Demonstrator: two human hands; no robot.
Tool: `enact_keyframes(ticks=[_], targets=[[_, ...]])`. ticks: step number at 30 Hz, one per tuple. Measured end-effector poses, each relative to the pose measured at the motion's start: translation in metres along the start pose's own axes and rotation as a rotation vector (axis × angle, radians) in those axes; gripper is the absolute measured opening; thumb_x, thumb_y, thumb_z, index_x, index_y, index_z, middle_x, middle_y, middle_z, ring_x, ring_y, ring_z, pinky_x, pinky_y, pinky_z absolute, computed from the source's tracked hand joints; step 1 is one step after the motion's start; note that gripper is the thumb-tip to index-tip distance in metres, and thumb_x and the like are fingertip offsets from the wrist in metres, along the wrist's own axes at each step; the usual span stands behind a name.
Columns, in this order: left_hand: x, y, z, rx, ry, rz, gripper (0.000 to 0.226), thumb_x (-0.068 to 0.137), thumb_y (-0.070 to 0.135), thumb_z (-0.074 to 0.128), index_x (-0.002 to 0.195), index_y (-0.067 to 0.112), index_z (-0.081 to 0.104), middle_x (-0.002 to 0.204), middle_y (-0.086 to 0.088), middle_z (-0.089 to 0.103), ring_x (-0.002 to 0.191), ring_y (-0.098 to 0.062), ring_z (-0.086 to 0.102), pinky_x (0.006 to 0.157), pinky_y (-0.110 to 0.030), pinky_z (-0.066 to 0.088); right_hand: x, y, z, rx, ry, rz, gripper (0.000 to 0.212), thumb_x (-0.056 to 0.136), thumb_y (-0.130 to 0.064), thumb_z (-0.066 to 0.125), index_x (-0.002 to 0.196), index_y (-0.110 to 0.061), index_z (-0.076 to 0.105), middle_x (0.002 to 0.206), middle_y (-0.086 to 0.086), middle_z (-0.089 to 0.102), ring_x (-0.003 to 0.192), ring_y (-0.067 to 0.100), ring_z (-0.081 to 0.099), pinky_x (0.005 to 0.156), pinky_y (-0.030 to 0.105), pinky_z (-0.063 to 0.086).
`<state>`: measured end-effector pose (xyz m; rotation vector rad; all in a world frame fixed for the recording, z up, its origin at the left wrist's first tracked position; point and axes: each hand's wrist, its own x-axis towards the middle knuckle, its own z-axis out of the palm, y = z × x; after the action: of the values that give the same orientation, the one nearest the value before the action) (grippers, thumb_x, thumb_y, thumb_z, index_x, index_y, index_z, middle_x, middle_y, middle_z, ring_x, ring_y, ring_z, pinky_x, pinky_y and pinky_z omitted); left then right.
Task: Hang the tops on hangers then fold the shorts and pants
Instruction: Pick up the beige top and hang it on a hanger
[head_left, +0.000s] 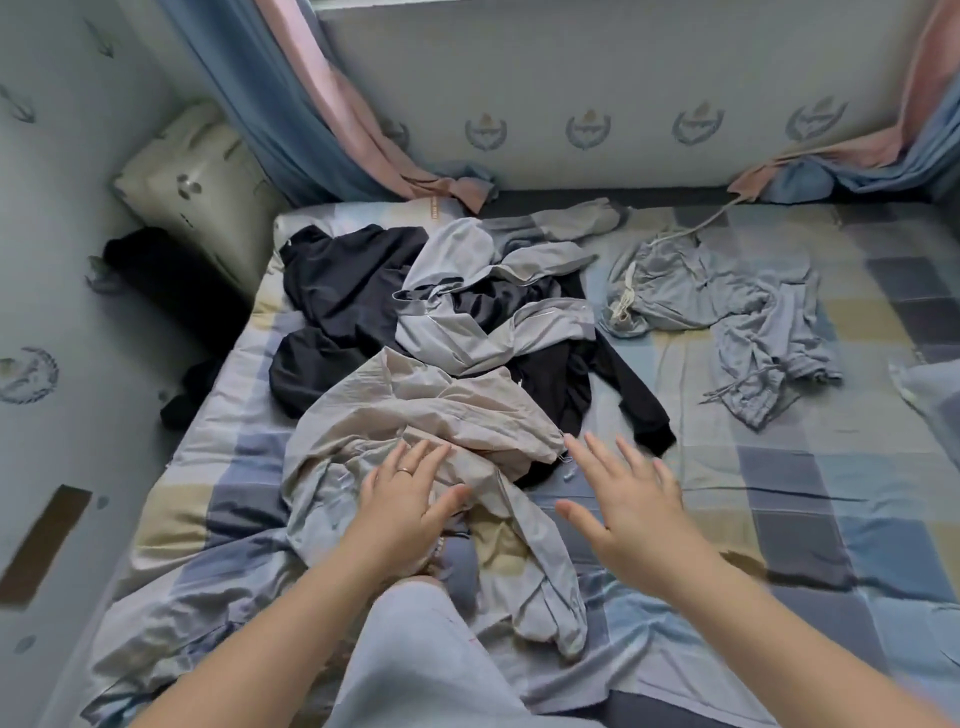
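Two hands are stretching over the bed (779, 519): the left hand (410, 499) is lying flat, fingers straight, on the beige top (426, 415) at 6 o'clock of the pile (483, 322); the right hand (628, 509) is spreading empty fingers just beside it. Grey pants (727, 296) are lying at 2 o'clock.

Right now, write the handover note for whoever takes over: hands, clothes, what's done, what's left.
Left hand: open, flat on the beige garment at the near end of the pile.
Right hand: open, fingers spread, beside the pile; no grip on anything.
Clothes: grey garment lies over the black garment behind the beige one; drawstring pants lie apart on the right of the checked sheet.
Done: nothing hung or folded.
Left: hang the tops, then fold the shorts and pants.
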<state>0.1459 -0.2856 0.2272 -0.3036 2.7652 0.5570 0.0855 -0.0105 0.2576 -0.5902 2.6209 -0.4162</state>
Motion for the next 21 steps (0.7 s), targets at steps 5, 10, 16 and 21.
enact_keyframes(ticks=[5, 10, 16, 21], targets=[[0.096, -0.123, 0.044, 0.041, -0.183, -0.092, 0.065, 0.098, 0.065, 0.031, 0.156, 0.038, 0.022, 0.167, 0.008, 0.013, 0.153, -0.016, 0.001, 0.121, -0.047, 0.011, 0.133, -0.04, 0.097, -0.01, -0.146, 0.054, 0.068, 0.1, -0.063, 0.027, 0.157, -0.042, -0.003, 0.167, -0.014, -0.002, 0.154, 0.018, -0.003, 0.122, 0.049, 0.005], [0.175, -0.21, 0.071, 0.008, -0.273, -0.206, 0.066, 0.097, 0.062, 0.039, 0.155, 0.036, 0.023, 0.167, 0.002, 0.015, 0.153, -0.022, 0.006, 0.12, -0.046, 0.015, 0.235, -0.081, 0.164, 0.056, -0.305, 0.142, 0.069, 0.1, -0.059, 0.037, 0.158, -0.04, 0.004, 0.167, -0.011, 0.007, 0.154, 0.017, 0.006, 0.121, 0.046, 0.014], [0.272, -0.279, 0.099, 0.036, -0.101, -0.268, 0.078, 0.09, 0.055, 0.059, 0.155, 0.033, 0.022, 0.168, -0.006, 0.005, 0.153, -0.033, 0.004, 0.118, -0.052, 0.013, 0.336, -0.094, 0.239, 0.062, -0.385, 0.154, 0.078, 0.097, -0.049, 0.051, 0.159, -0.038, 0.004, 0.167, -0.006, 0.009, 0.153, 0.022, 0.01, 0.117, 0.051, 0.023], [0.333, -0.309, 0.111, -0.027, 0.038, -0.288, 0.086, 0.087, 0.056, 0.064, 0.156, 0.035, 0.017, 0.167, -0.003, 0.011, 0.152, -0.031, 0.012, 0.118, -0.052, 0.016, 0.404, -0.105, 0.282, 0.114, -0.343, 0.208, 0.099, 0.089, -0.05, 0.065, 0.156, -0.041, -0.007, 0.168, -0.002, -0.008, 0.153, 0.029, 0.003, 0.116, 0.06, 0.023]])
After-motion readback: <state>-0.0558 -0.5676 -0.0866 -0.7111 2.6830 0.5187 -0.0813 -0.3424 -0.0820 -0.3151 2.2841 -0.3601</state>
